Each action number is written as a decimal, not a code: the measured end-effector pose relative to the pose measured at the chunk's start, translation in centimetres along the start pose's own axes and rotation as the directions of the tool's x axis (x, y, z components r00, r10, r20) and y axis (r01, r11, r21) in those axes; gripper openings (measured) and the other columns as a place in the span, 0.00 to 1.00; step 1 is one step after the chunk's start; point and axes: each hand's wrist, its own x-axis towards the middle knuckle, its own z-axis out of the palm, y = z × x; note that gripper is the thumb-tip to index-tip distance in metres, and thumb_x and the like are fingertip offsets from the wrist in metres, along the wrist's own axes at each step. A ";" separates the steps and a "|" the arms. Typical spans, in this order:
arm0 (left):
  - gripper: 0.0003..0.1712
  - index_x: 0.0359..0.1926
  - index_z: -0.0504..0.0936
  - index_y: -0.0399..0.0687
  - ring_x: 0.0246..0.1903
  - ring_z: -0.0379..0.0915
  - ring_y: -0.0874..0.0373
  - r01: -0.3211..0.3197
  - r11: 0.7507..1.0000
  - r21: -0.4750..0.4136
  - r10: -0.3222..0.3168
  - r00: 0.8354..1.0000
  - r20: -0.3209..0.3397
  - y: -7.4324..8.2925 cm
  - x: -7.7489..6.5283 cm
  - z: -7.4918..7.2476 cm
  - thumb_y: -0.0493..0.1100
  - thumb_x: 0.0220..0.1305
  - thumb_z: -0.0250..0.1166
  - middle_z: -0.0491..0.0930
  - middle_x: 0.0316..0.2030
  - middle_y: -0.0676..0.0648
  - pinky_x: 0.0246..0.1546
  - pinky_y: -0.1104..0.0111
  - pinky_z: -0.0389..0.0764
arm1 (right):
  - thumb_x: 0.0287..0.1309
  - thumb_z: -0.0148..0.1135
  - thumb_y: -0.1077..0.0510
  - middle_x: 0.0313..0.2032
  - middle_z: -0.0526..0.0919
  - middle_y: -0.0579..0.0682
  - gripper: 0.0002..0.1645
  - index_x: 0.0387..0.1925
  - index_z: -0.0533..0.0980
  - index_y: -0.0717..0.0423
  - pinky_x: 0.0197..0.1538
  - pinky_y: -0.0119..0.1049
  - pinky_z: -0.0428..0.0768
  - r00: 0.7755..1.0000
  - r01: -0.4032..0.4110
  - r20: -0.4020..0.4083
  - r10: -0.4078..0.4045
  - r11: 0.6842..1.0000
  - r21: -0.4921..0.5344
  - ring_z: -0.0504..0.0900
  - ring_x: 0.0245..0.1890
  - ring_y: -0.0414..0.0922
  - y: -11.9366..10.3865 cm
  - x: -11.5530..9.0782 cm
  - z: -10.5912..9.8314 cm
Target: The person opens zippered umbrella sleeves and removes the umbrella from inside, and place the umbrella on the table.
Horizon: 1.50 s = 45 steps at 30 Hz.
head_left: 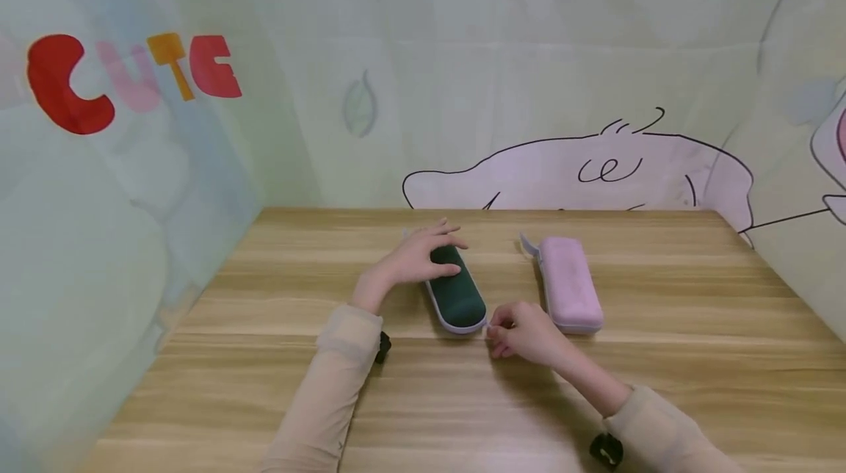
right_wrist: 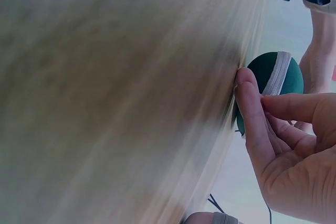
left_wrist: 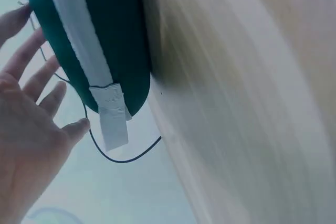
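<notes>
A dark green zip case (head_left: 460, 302) with a pale grey zip band (left_wrist: 84, 35) lies on the wooden table. My left hand (head_left: 416, 256) rests over its far part from the left, fingers spread and nearly straight. In the left wrist view, a grey fabric tab (left_wrist: 111, 124) sticks out from the case's far end. Down at the near right end, my right hand (head_left: 526, 331) pinches the zipper pull between thumb and forefinger; the fingertips mostly hide it. The band looks joined all along the part that shows.
To the right, a pink case (head_left: 570, 282) lies close beyond my right hand, its pale strap (head_left: 528, 244) sticking up at the far left corner. A printed cloth backdrop (head_left: 297, 128) stands behind the wooden table (head_left: 264, 399) and along its sides.
</notes>
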 end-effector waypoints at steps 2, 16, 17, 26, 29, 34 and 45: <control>0.26 0.59 0.77 0.55 0.76 0.38 0.47 0.003 1.000 0.004 -0.003 1.000 0.031 -0.1 0.3 0.1 0.57 0.62 0.62 0.59 0.73 0.45 0.71 0.41 0.44 | 0.60 0.56 0.69 0.28 0.86 0.57 0.08 0.27 0.78 0.68 0.30 0.35 0.84 1.000 0.003 0.004 -0.003 1.000 0.002 0.86 0.24 0.43 0.1 0.0 0.1; 0.28 0.57 0.79 0.56 0.76 0.37 0.42 0.031 0.999 0.032 -0.035 0.989 0.144 -0.4 0.7 0.3 0.61 0.59 0.64 0.63 0.70 0.42 0.72 0.43 0.39 | 0.60 0.57 0.68 0.28 0.86 0.57 0.08 0.27 0.79 0.67 0.29 0.34 0.84 1.000 0.025 0.018 -0.025 0.999 -0.021 0.86 0.24 0.43 0.2 0.1 -0.2; 0.27 0.57 0.79 0.56 0.76 0.37 0.43 0.035 0.999 0.034 -0.039 0.989 0.143 -0.4 0.7 0.3 0.61 0.60 0.64 0.64 0.69 0.42 0.72 0.44 0.39 | 0.60 0.57 0.68 0.28 0.86 0.57 0.08 0.27 0.79 0.67 0.29 0.34 0.84 1.000 0.026 0.018 -0.026 0.999 -0.021 0.86 0.24 0.43 0.2 0.1 -0.3; 0.25 0.55 0.79 0.57 0.75 0.39 0.40 0.029 0.998 0.059 -0.037 0.989 0.143 -0.5 1.1 0.8 0.61 0.61 0.62 0.65 0.68 0.42 0.72 0.43 0.40 | 0.60 0.57 0.68 0.27 0.86 0.57 0.08 0.27 0.79 0.67 0.29 0.34 0.83 0.999 0.038 0.025 -0.037 0.999 -0.014 0.86 0.24 0.43 0.3 0.1 -0.4; 0.25 0.55 0.80 0.57 0.75 0.40 0.41 0.029 0.998 0.061 -0.037 0.989 0.143 -0.7 1.2 0.8 0.61 0.61 0.62 0.66 0.67 0.43 0.72 0.45 0.40 | 0.60 0.57 0.68 0.26 0.85 0.57 0.08 0.27 0.79 0.67 0.28 0.34 0.83 0.999 0.037 0.023 -0.036 0.999 -0.012 0.85 0.23 0.42 0.3 0.1 -0.4; 0.25 0.55 0.79 0.56 0.75 0.41 0.42 0.024 0.998 0.059 -0.032 0.990 0.135 -0.9 1.0 0.8 0.61 0.61 0.62 0.66 0.66 0.44 0.73 0.47 0.41 | 0.60 0.58 0.67 0.25 0.85 0.56 0.08 0.27 0.79 0.67 0.28 0.33 0.83 0.999 0.030 0.018 -0.029 0.999 -0.020 0.85 0.22 0.42 0.0 0.0 -0.3; 0.27 0.57 0.77 0.55 0.74 0.43 0.41 0.023 0.997 0.077 -0.032 0.992 0.119 -0.9 0.4 0.9 0.62 0.62 0.60 0.66 0.65 0.43 0.72 0.46 0.41 | 0.60 0.58 0.67 0.25 0.84 0.54 0.08 0.27 0.79 0.66 0.28 0.33 0.83 1.000 0.018 0.009 -0.018 0.999 -0.046 0.85 0.22 0.41 -0.1 0.0 -0.2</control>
